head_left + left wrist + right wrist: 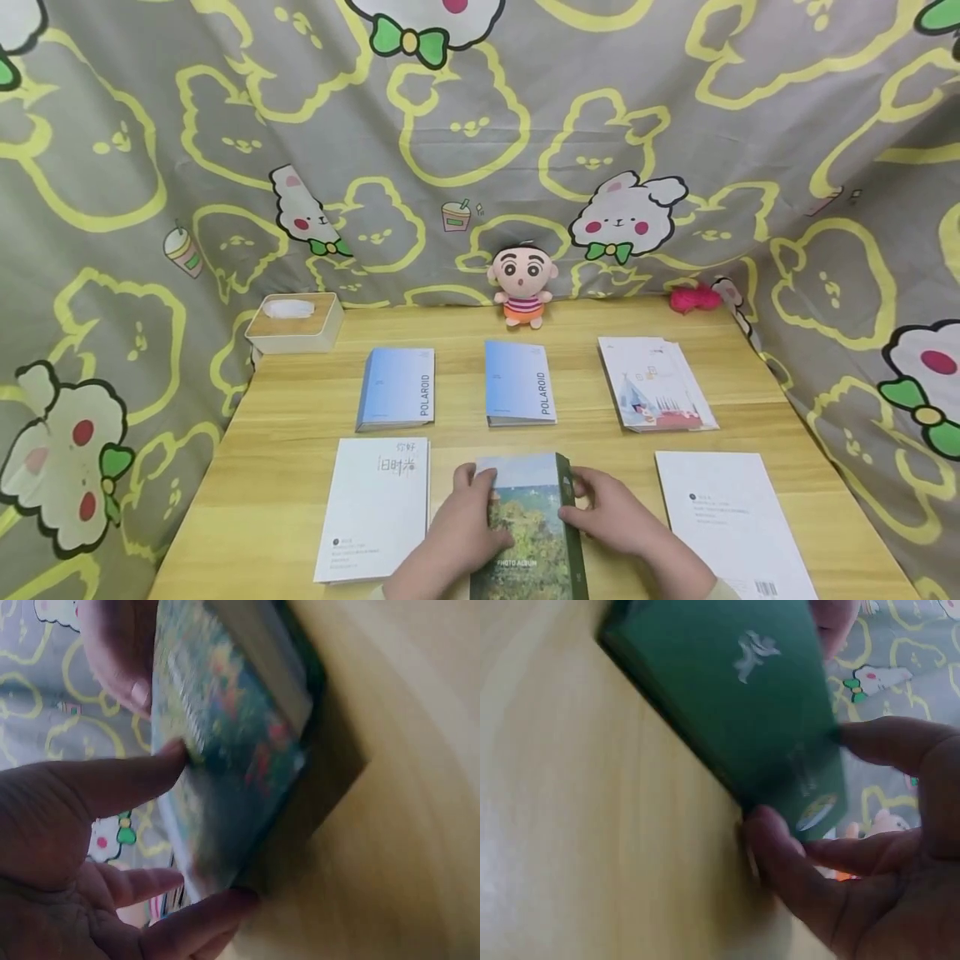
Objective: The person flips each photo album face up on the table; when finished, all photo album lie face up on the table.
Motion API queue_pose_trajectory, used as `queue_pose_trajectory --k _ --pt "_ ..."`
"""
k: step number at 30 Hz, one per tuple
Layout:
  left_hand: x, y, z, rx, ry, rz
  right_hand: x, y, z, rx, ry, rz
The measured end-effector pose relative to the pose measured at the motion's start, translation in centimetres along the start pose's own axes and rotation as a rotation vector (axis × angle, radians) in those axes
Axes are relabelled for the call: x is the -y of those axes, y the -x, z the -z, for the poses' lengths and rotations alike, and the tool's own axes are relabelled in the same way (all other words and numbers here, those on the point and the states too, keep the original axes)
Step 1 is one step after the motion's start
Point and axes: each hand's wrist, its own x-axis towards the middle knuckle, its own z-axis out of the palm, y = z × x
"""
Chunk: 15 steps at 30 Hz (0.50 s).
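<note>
Both hands hold a thick photo album [525, 525] with a painted seaside-garden cover and a dark green spine [727, 690]. At its left side, my left hand [468, 521] has its thumb on the front cover and its fingers along the edge. My right hand [611, 508] grips the spine side, thumb at the cover's edge and fingers around the far corner. In the left wrist view the album [232, 727] shows its pale page block and casts a shadow on the wood. Its near end runs out of the head view.
White albums [375, 508] [727, 517] lie on either side. Behind are two blue Polaroid albums [397, 383] [517, 379] and a stack of illustrated white ones [652, 383]. A tissue box [296, 321], a plush doll [522, 283] and a pink bundle [693, 298] line the table's back edge.
</note>
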Motion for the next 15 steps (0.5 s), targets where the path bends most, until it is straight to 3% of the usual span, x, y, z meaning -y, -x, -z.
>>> queue_pose_trajectory --k 7,15 --pt "-1.2 -0.6 -0.9 -0.022 0.01 -0.038 -0.6 -0.3 0.4 -0.024 -0.23 0.003" --pt "-1.6 -0.7 -1.2 -0.063 0.064 -0.113 1.6 0.2 1.3 -0.196 -0.341 0.08"
